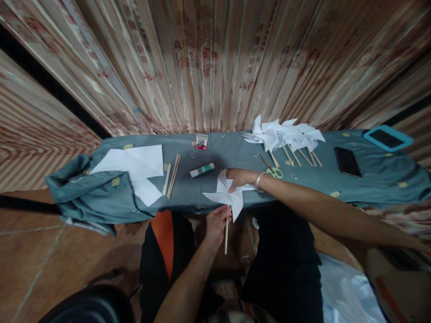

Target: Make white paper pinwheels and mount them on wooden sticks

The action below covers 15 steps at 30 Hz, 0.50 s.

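Note:
A white paper pinwheel [226,194] hangs over the near edge of the table covered in blue-grey cloth [303,184]. My left hand [217,220] is closed on the pinwheel's wooden stick [226,237] just under the paper. My right hand [239,177], with a bracelet at the wrist, presses its pinched fingers on the pinwheel's centre from behind. A glue stick [202,170] lies just beyond, and green-handled scissors [274,172] sit by my right wrist.
Several finished pinwheels on sticks [286,137] lie at the back right. White paper sheets [134,166] and loose wooden sticks [172,176] lie at the left. A small red box of pins [201,141], a black phone [347,162] and a blue-framed tablet [387,137] are also on the cloth.

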Tool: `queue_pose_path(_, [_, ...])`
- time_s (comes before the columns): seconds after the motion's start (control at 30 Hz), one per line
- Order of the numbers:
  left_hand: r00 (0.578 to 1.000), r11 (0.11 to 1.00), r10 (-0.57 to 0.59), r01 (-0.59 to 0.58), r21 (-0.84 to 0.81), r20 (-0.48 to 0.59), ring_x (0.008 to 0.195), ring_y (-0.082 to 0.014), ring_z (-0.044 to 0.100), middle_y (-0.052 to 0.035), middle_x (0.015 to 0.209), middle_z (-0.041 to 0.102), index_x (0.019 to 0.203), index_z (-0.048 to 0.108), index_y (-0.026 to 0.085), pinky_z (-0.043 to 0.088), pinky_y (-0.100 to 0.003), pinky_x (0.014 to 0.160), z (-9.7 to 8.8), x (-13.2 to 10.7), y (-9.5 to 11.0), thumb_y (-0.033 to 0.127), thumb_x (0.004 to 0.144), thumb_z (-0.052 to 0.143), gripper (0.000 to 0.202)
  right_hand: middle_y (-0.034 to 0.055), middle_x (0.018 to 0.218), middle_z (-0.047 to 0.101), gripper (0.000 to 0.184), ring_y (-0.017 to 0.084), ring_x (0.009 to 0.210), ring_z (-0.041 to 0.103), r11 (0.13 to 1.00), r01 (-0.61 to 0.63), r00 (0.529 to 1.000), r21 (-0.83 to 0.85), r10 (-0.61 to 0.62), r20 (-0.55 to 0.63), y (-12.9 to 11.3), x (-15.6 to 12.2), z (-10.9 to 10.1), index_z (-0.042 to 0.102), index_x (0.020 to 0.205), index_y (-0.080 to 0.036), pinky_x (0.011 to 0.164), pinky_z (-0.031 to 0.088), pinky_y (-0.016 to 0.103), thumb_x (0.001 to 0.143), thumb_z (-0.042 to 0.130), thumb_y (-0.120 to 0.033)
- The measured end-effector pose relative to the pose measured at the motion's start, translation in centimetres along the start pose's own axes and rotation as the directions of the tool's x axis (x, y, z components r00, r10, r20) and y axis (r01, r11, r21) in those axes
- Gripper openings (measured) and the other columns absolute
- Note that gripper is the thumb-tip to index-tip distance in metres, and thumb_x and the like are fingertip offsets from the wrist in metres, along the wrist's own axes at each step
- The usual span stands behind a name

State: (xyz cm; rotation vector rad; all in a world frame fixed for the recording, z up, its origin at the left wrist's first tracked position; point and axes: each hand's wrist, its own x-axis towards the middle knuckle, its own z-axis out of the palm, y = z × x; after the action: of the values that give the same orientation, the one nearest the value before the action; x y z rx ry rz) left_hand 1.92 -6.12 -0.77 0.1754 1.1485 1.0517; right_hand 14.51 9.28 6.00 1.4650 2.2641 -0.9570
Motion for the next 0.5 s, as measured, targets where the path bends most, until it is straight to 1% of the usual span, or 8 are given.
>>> queue_pose_path(0.17, [1.000,1.000,-0.016,0.016,-0.009,-0.015,0.049,-0.0064,0.053,-0.0001,0.055,0.063,0.068,0.074,0.011,0.045,-0.021,0.053,0.16,-0.07,0.19,0.023,0.040,0.092,0.036,0.0035,0.085,0.076,0.031,0.027,0.091,0.067,0.999,0.002,0.999,0.040,-0.004,0.038,0.02,-0.68,-0.39,0.078,0.084,-0.019,0.082,0.049,0.028,0.057,0.085,-0.033])
queue_pose_path(0.27, [1.000,1.000,-0.021,0.021,-0.021,-0.021,0.047,-0.0055,0.052,0.0009,0.053,0.062,0.067,0.074,0.011,0.044,-0.019,0.052,0.16,-0.08,0.23,0.023,0.039,0.092,0.036,0.0019,0.080,0.074,0.030,0.025,0.088,0.067,0.998,0.004,0.998,0.064,-0.007,0.056,0.00,-1.01,-0.57,0.078,0.084,-0.019,0.079,0.049,0.027,0.059,0.084,-0.035])
queue_pose_path(0.4, [1.000,0.999,-0.027,0.027,-0.032,-0.012,0.048,-0.0050,0.052,0.0006,0.054,0.063,0.067,0.073,0.010,0.043,-0.019,0.052,0.10,-0.09,0.19,0.022,0.041,0.092,0.035,0.0022,0.082,0.074,0.031,0.025,0.089,0.066,0.997,0.005,0.999,0.079,-0.009,0.052,0.11,-0.95,-0.52,0.078,0.087,-0.019,0.080,0.049,0.027,0.060,0.084,-0.034])
queue_pose_path(0.5, [0.999,0.999,-0.036,0.036,-0.032,-0.013,0.049,-0.0052,0.053,0.0000,0.055,0.063,0.069,0.074,0.010,0.044,-0.019,0.053,0.08,-0.03,0.13,0.021,0.043,0.093,0.034,0.0034,0.085,0.075,0.033,0.027,0.092,0.066,0.996,0.013,0.999,0.085,-0.016,0.037,0.44,-0.34,-0.29,0.078,0.084,-0.019,0.083,0.049,0.029,0.056,0.086,-0.035])
